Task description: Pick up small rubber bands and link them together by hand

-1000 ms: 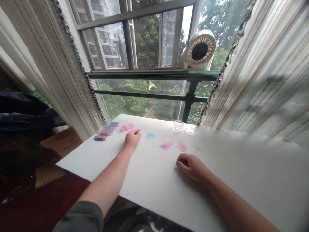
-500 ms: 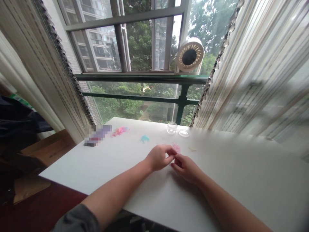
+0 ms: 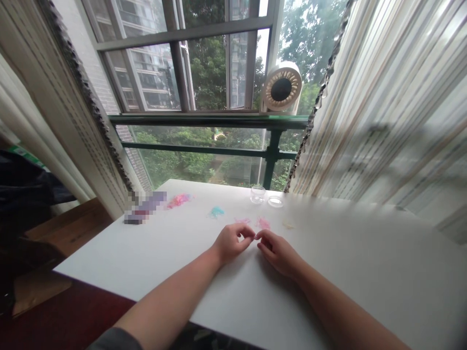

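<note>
My left hand (image 3: 231,241) is over the white table (image 3: 146,262), its thumb and forefinger pinched together. A tiny pinkish speck shows at these fingertips, too small to name. My right hand (image 3: 279,252) faces it from the right, its bent forefinger reaching those fingertips and its thumb apart below. Just beyond the hands lie a pink pile (image 3: 262,222) of small thin pieces and a pale pink-lilac pile (image 3: 242,220). A turquoise pile (image 3: 216,212) is farther left, and a little cream-coloured pile (image 3: 288,225) lies to the right. What the pieces are is unclear.
At the table's far edge stand a clear round container (image 3: 257,195) and a clear shallow lid or dish (image 3: 275,201). A mixed pink-orange pile (image 3: 178,201) and a blurred-out purple item (image 3: 146,208) lie at left. A white round fan (image 3: 282,88) stands by the window railing.
My hands have moved slightly left and their fingertips have drawn a little apart. More of the pink-lilac pile shows behind them. The view has shifted slightly.
</note>
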The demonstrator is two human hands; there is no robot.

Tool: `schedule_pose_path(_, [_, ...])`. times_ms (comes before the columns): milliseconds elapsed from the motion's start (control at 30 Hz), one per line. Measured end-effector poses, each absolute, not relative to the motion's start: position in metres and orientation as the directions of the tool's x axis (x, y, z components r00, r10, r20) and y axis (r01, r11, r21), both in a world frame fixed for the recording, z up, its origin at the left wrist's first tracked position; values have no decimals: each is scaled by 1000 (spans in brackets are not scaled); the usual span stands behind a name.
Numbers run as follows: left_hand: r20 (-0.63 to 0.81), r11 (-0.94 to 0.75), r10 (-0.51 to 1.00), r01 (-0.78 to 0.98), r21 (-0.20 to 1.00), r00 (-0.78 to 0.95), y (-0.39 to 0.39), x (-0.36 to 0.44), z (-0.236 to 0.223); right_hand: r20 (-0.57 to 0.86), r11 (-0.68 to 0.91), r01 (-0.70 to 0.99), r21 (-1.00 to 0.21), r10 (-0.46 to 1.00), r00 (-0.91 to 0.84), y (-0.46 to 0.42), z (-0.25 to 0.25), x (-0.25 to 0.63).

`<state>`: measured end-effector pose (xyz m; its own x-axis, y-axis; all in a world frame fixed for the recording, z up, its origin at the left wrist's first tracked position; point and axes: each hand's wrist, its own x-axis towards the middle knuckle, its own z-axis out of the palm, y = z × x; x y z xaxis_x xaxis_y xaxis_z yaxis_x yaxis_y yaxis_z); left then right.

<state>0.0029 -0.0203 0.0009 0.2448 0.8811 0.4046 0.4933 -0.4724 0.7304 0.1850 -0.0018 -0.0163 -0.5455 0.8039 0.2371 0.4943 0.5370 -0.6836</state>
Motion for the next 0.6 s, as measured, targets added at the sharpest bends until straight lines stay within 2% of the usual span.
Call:
schedule_pose_path(200, [376, -474, 880, 498, 726, 289, -23, 4, 1, 270, 523, 442, -728, 813, -516, -3, -15, 184])
schedule_pose_path(600, [376, -473, 881, 500, 726, 288, -21, 4, -1, 296, 518, 450, -727, 829, -475, -2, -14, 183])
